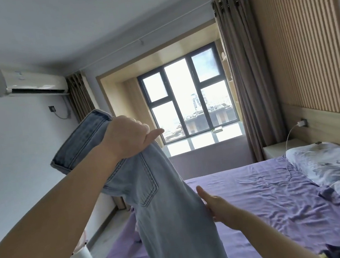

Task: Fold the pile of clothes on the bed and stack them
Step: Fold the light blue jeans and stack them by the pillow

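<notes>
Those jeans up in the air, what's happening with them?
A person is folding laundry. Their left hand grips the light blue jeans near the waistband and holds them up over the purple bed. Their right hand rests flat against the hanging leg. The jeans are not yet folded.

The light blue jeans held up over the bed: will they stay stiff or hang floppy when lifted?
Probably floppy: the jeans hang limp below the left hand. Likely somewhat heavy, being denim with thick seams. The right hand steadies them, suggesting they swing.
</notes>
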A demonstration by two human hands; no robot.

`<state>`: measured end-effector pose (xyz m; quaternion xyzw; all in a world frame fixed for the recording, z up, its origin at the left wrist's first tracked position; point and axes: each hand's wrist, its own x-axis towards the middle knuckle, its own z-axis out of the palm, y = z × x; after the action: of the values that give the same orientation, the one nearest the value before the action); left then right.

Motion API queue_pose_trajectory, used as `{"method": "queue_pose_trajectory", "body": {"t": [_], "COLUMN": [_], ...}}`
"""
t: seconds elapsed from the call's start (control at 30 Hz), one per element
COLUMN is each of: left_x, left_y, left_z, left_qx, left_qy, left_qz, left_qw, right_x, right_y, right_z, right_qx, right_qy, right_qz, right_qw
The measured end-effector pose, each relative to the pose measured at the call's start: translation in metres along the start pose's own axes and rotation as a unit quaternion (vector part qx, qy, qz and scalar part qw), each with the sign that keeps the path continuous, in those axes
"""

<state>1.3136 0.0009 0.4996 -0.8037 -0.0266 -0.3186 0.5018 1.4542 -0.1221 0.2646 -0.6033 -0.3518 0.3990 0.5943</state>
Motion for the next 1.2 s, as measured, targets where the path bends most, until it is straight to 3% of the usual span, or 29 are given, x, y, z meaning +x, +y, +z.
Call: {"method": "queue_pose_trajectory", "body": {"t": [0.07,0.23,0.4,0.53,0.6,0.73,0.8,0.87,1.03,1.2], "left_x": [-0.008,-0.031,-0.044,-0.039,-0.034,-0.02,-0.011,-0.006,-0.01,-0.025], "left_y": [-0.002,-0.006,-0.023,-0.038,-0.044,-0.045,-0.038,-0.029,0.005,0.024], "left_z": [0.004,0.013,0.007,-0.003,-0.01,-0.02,-0.023,-0.026,-0.021,-0.02], "left_qx": [0.002,0.018,0.03,0.046,0.056,0.051,0.038,0.022,-0.019,-0.069], "left_qy": [-0.028,-0.075,-0.055,-0.053,-0.073,-0.087,-0.096,-0.104,-0.137,-0.151], "left_qz": [-0.005,-0.021,-0.047,-0.056,-0.064,-0.062,-0.062,-0.064,-0.074,-0.121], "left_qw": [1.0,0.997,0.997,0.996,0.994,0.993,0.993,0.992,0.988,0.979], "right_x": [0.001,-0.007,0.003,0.002,0.001,0.004,0.005,0.004,-0.024,-0.069], "right_y": [-0.001,-0.022,-0.046,-0.074,-0.086,-0.095,-0.091,-0.081,-0.042,-0.043], "right_z": [0.004,0.002,-0.008,-0.024,-0.027,-0.033,-0.04,-0.05,-0.06,-0.073], "right_qx": [0.02,0.234,0.356,0.241,0.119,-0.148,-0.214,-0.223,-0.106,-0.191], "right_qy": [0.003,-0.098,0.006,0.0,0.053,0.168,0.205,0.233,0.212,0.274], "right_qz": [0.027,0.011,-0.051,-0.142,-0.198,-0.314,-0.325,-0.328,-0.306,-0.351], "right_qw": [0.999,0.967,0.933,0.96,0.972,0.923,0.898,0.888,0.922,0.875]}}
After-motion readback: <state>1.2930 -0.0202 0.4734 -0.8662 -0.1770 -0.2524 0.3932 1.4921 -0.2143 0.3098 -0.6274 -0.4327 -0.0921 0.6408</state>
